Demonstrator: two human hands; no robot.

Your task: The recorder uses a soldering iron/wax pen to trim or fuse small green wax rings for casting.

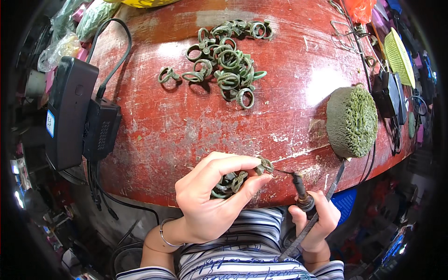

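My left hand pinches a small greenish ring between thumb and forefinger, just above the table's near edge. Below the curled fingers, several more rings show, partly hidden; whether they lie in the palm or on the table I cannot tell. My right hand is closed around a dark pen-like tool with a thin wire tip, which points left at the pinched ring. A long grey file runs slantwise through the same hand. Farther off, a heap of similar green rings lies on the red table.
A rough green round block stands at the right. Black boxes with cables sit at the left edge. Along the right edge are a yellow-green basket, a black adapter and wires. Plastic bags lie at the far left.
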